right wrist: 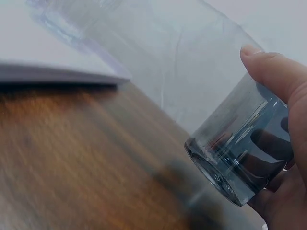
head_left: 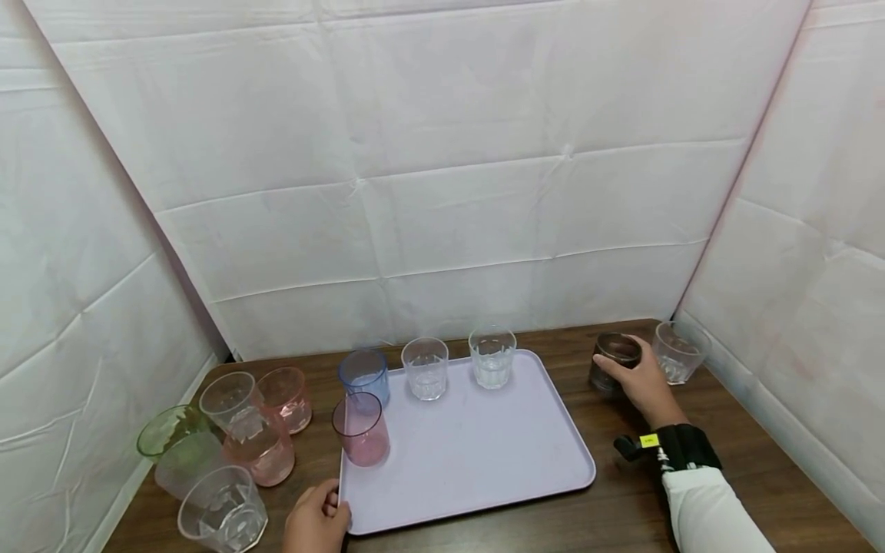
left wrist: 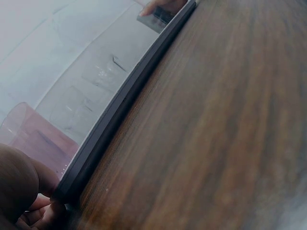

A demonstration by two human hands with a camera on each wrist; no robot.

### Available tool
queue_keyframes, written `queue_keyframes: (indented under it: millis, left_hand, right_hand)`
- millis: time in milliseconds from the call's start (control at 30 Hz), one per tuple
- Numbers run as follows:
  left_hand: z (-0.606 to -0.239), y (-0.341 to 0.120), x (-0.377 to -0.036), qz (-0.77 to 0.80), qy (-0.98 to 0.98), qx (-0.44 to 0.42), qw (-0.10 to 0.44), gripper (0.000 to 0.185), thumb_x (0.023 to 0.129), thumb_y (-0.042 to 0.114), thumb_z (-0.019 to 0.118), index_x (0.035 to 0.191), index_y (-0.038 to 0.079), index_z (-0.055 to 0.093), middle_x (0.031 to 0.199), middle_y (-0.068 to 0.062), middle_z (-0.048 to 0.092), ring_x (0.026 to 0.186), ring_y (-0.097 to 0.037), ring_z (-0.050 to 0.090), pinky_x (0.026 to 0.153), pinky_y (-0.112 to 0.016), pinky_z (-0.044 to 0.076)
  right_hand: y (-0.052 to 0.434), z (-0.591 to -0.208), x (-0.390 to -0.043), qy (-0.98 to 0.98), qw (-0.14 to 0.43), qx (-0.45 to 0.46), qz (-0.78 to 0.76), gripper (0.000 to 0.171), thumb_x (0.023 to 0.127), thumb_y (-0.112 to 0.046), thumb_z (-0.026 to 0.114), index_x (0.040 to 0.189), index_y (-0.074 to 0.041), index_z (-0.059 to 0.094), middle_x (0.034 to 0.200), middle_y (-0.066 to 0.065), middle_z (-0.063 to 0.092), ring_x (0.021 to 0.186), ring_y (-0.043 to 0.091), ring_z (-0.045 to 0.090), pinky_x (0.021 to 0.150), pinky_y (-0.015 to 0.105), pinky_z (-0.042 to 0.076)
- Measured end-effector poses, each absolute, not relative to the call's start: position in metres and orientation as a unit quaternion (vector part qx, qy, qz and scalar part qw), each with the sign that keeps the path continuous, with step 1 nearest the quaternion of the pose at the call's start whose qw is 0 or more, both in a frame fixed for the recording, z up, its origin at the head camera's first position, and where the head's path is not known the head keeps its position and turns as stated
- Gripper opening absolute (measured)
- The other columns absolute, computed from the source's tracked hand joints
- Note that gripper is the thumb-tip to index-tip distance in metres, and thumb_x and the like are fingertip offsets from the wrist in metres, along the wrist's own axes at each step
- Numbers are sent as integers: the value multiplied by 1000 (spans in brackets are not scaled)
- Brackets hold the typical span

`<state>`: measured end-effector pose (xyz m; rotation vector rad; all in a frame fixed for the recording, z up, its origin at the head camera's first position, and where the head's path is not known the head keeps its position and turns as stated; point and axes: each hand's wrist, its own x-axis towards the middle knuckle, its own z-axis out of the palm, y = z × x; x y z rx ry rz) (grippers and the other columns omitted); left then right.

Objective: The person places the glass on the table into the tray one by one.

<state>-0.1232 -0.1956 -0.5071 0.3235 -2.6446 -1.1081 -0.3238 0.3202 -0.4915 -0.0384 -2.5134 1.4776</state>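
Note:
My right hand grips a dark smoky glass on the right of the table. In the right wrist view this glass stays upright relative to the table, its base above the wood, with the thumb and fingers around its side. My left hand pinches the front left corner of the lavender tray, thumb above and fingers curled below in the left wrist view. On the tray stand a pink glass, a blue glass and two clear glasses along the back.
Left of the tray crowd several glasses: a green glass, a clear octagonal-based glass and a pink glass among them. One clear glass stands at the far right corner. White cloth walls enclose the wooden table.

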Motion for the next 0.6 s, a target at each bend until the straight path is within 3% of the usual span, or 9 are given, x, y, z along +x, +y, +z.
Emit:
queue_keyframes:
  millis: [67,200,267,467,600]
  left_hand:
    - [-507,-195,-123,-380,-909,115,127,33,78,6,70,107,-8,71,80,1,58,68,-5,49,62,-24,44]
    - [-507,-194,-122,-378,-910,118,127,33,77,6,70,107,-8,71,79,2,57,67,-5,49,62,-24,44]
    - [-506,-194,-122,-376,-910,119,126,33,78,6,70,107,-8,71,79,2,57,67,-4,48,62,-24,43]
    - [-507,-194,-123,-372,-911,110,140,32,77,6,71,106,-7,71,79,2,57,67,-3,48,62,-25,44]
    - [-508,-195,-123,-369,-912,107,142,31,77,5,71,105,-7,72,79,3,57,66,-3,48,62,-24,44]
  right_hand:
    - [318,-487,-323,-855,114,-11,505,98,90,-53,70,157,-1,21,147,29,40,132,43,42,102,54,38]
    - [312,-473,-321,-857,125,11,501,91,91,-51,70,155,-2,27,143,25,46,129,37,47,97,35,43]
    - [307,-464,-319,-859,127,22,496,90,92,-50,70,155,-2,28,142,24,47,128,36,49,93,32,44]
    - [284,-434,-307,-863,105,26,493,101,91,-55,69,160,-5,16,147,26,42,132,43,46,97,53,46]
    - [264,-423,-299,-850,91,55,516,97,92,-50,69,160,-8,15,147,22,45,132,39,47,99,47,47]
